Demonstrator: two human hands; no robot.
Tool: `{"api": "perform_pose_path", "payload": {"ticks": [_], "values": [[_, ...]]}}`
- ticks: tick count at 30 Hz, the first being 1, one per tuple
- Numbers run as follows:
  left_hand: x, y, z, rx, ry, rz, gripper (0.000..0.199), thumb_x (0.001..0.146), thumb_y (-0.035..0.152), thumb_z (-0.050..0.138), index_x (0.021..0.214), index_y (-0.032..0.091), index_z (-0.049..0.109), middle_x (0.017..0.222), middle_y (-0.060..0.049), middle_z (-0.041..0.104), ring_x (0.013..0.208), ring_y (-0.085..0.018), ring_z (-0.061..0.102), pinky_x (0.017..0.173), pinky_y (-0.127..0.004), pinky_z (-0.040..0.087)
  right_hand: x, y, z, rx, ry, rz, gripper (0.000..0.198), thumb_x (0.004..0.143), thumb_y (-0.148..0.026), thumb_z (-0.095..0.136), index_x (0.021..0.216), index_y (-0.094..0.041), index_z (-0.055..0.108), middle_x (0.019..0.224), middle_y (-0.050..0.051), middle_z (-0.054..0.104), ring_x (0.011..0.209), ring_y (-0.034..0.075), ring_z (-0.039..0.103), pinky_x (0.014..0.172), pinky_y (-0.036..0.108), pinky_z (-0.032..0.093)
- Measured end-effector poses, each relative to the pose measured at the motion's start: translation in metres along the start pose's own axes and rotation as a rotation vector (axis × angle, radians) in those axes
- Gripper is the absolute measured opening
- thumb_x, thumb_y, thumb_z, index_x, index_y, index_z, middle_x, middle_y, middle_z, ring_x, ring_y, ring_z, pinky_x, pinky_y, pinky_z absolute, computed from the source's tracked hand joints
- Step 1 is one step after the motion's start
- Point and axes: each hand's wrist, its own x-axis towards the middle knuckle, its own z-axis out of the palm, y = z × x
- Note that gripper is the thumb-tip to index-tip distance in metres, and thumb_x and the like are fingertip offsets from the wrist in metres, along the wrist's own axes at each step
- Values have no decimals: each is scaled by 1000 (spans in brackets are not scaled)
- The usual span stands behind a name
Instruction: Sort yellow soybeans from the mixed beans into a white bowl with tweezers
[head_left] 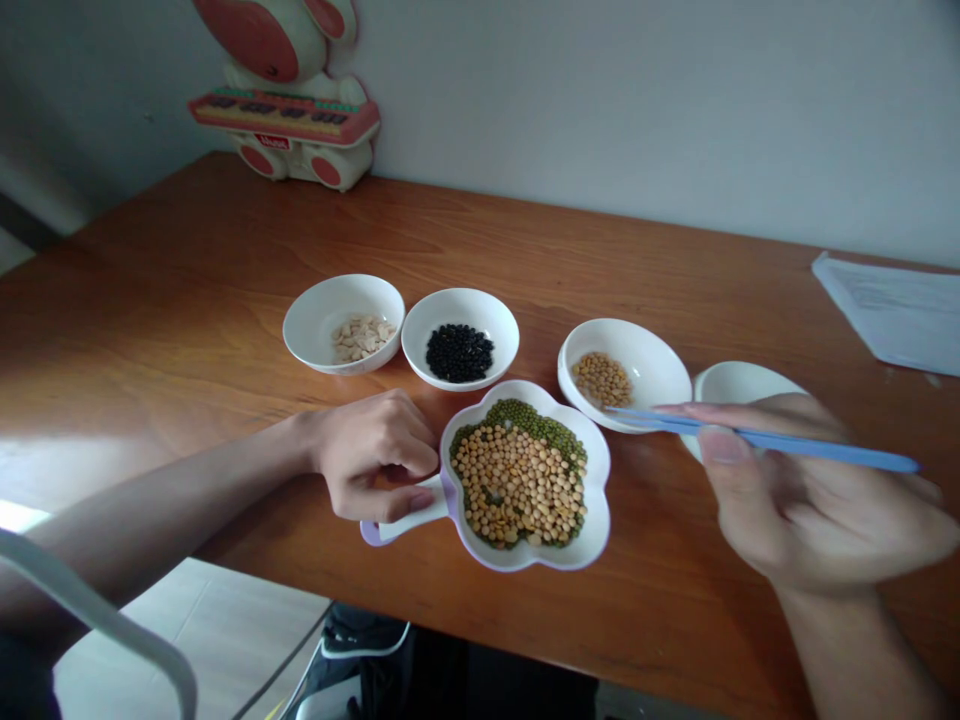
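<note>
My left hand [382,455] is closed round the short handle of a white, purple-edged flower-shaped dish [598,500]. Green mung beans [536,422] show along its far side, with pale yellow soybeans [517,480] spread over the rest. In my right hand [810,500], slightly blurred, is a pair of blue tweezers [825,447]. Their tips reach over the near rim of a white bowl [660,365], close to the soybeans [602,380] inside it. Whether the tips grip a bean is too small to tell. Behind my right fingers, another white bowl [742,378] is partly hidden.
A white bowl [319,315] of flat pale seeds and a white bowl [495,318] of black beans stand beyond my left hand. At the back left, a rabbit-shaped toy keyboard [300,120] is by the wall. White paper [900,310] lies at the right.
</note>
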Motion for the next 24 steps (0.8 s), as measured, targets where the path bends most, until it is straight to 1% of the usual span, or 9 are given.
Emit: {"api": "perform_pose_path", "payload": {"ticks": [3, 4, 6, 10, 16, 24], "values": [[0, 0, 0, 0, -7, -6, 34, 90, 18, 57, 63, 24, 37, 55, 0, 56, 50, -16, 51, 51, -37, 30, 1, -3, 2, 172, -202, -75, 47, 85, -1, 75, 125, -26, 75, 96, 0, 81, 74, 16, 69, 65, 33, 56], [-1, 0, 0, 1, -12, -11, 34, 90, 19, 56, 63, 24, 37, 55, 0, 56, 50, -16, 50, 51, -37, 30, 2, -3, 4, 213, -251, -84, 44, 85, 0, 74, 123, -24, 74, 96, 0, 81, 75, 15, 70, 66, 33, 57], [-1, 1, -1, 6, -26, -23, 34, 91, 20, 55, 63, 24, 37, 55, -1, 55, 51, -16, 50, 52, -37, 31, 2, -4, 7, 251, -301, -94, 39, 85, 0, 74, 118, -21, 73, 95, 1, 81, 77, 15, 71, 69, 33, 57], [0, 2, -1, 13, -35, -32, 35, 92, 20, 54, 63, 24, 36, 55, 0, 55, 51, -15, 49, 52, -37, 31, 1, -3, 10, 242, -326, -93, 35, 86, -1, 73, 115, -21, 73, 96, 0, 81, 79, 15, 72, 72, 32, 58], [0, 2, -1, 9, -33, -34, 35, 92, 20, 55, 63, 24, 36, 56, 0, 56, 52, -15, 49, 53, -37, 30, 2, -3, 11, 222, -353, -104, 33, 88, -3, 72, 115, -22, 73, 96, 0, 81, 81, 15, 72, 74, 32, 57], [-1, 2, -1, 5, -29, -31, 34, 93, 20, 55, 63, 24, 38, 56, 0, 57, 52, -15, 50, 53, -36, 31, 4, -4, 13, 198, -371, -113, 30, 89, -3, 72, 113, -21, 73, 93, 0, 81, 79, 16, 72, 72, 33, 54]]}}
